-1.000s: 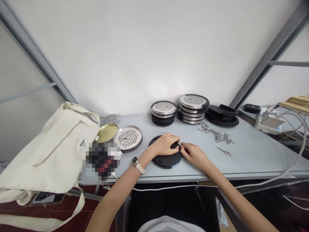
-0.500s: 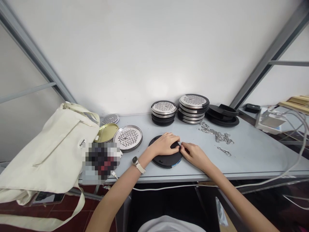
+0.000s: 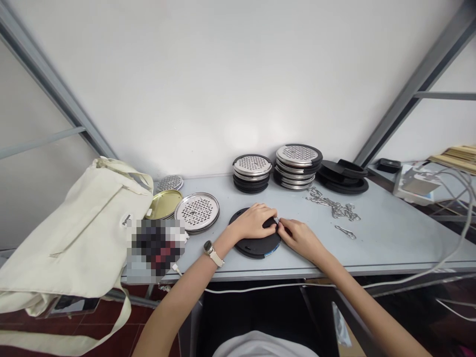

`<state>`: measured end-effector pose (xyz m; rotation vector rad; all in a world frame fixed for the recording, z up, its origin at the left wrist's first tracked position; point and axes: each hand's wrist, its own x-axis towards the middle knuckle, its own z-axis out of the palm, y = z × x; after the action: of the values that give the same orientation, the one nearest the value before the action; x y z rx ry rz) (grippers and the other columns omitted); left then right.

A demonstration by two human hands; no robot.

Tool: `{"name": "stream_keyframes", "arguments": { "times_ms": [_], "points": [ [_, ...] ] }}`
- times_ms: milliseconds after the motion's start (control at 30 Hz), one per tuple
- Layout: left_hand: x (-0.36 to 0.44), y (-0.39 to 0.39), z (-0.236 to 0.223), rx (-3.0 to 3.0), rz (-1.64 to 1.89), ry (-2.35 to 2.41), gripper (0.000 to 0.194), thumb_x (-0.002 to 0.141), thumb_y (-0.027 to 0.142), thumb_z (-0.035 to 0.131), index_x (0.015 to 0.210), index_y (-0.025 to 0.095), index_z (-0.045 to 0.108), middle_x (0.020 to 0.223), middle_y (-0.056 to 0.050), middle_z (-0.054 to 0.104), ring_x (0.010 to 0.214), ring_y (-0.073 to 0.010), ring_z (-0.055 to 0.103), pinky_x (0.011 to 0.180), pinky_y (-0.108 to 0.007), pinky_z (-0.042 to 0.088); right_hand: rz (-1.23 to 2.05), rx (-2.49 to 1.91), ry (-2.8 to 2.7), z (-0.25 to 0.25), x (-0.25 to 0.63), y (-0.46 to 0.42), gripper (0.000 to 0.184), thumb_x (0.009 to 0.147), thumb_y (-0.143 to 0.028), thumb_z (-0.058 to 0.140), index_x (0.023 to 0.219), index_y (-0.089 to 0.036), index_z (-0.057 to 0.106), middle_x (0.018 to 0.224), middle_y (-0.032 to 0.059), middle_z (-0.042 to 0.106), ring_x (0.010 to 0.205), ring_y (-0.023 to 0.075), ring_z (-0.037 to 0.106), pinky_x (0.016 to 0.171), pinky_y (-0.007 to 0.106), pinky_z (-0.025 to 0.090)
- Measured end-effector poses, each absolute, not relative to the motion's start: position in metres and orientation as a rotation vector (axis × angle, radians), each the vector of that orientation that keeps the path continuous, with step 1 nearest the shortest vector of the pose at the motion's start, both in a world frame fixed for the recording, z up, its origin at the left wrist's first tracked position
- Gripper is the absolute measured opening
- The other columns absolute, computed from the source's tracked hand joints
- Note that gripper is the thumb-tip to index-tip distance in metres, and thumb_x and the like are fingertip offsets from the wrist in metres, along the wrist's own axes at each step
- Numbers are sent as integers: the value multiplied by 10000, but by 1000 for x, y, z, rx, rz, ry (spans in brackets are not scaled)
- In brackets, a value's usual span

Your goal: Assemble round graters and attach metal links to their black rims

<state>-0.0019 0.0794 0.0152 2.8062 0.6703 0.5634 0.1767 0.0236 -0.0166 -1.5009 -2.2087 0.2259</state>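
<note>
A black round disc (image 3: pixel 256 247) lies on the table near its front edge, with a strip of blue on its near right rim. My left hand (image 3: pixel 256 220) rests over the top of the disc, thumb and fingers curled to grip its right part. At the disc's right edge my right hand (image 3: pixel 299 238) is closed in a pinch, touching the rim. A small silvery metal piece (image 3: pixel 276 219) shows between the two hands; fingers cover most of it. To the right lie a loose snap hook (image 3: pixel 345 232) and a pile of snap hooks (image 3: pixel 334 206).
Behind stand two stacks of perforated metal discs with black rims (image 3: pixel 253 166) (image 3: pixel 298 156), and black round parts (image 3: pixel 344 176). Leftward are perforated plates (image 3: pixel 197 212), gold lids (image 3: pixel 165 203) and a cream bag (image 3: pixel 85 233). A white cable (image 3: pixel 267 289) runs along the front edge.
Almost nothing differs. Both hands keep the same hold at the black disc's right edge, and the view has shifted only very slightly.
</note>
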Motion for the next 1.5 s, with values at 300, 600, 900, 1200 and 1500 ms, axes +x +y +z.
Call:
{"name": "stream_keyframes", "arguments": {
  "times_ms": [300, 600, 900, 1200, 1500],
  "points": [
    [-2, 79, 16, 2785, 550, 683, 83, 846, 238, 476, 905, 192, 514, 897, -47, 617, 895, -199, 557, 857, -329, 383, 231, -1488, -2199, -17, 177, 23, 267, 908, -252, 348, 688, -205, 493, 611, 20, 572, 538, 142, 504, 540, 245, 322],
    [-2, 80, 15, 2810, 591, 660, 81, 853, 253, 480, 890, 186, 506, 872, -39, 615, 867, -185, 556, 847, -308, 389, 239, -1496, -2202, -18, 177, 24, 268, 914, -264, 338, 692, -208, 478, 622, 19, 576, 554, 148, 517, 555, 249, 327],
    [-2, 80, 16, 2795, 552, 675, 86, 857, 249, 473, 903, 188, 512, 893, -46, 616, 888, -195, 558, 861, -320, 380, 230, -1493, -2206, -18, 177, 24, 273, 912, -265, 335, 680, -212, 470, 605, 16, 569, 546, 150, 513, 555, 250, 329],
    [-2, 80, 15, 2798, 572, 668, 90, 851, 248, 479, 907, 186, 511, 901, -44, 619, 892, -190, 557, 856, -317, 383, 225, -1496, -2206, -19, 177, 24, 266, 914, -259, 343, 687, -207, 471, 611, 15, 565, 541, 142, 503, 549, 248, 320],
    [-2, 80, 14, 2807, 594, 655, 80, 850, 247, 477, 887, 183, 509, 873, -42, 614, 870, -189, 555, 844, -312, 384, 242, -1501, -2202, -19, 177, 24, 267, 914, -266, 341, 678, -209, 451, 608, 13, 558, 542, 143, 503, 548, 248, 318]
  ]
}}
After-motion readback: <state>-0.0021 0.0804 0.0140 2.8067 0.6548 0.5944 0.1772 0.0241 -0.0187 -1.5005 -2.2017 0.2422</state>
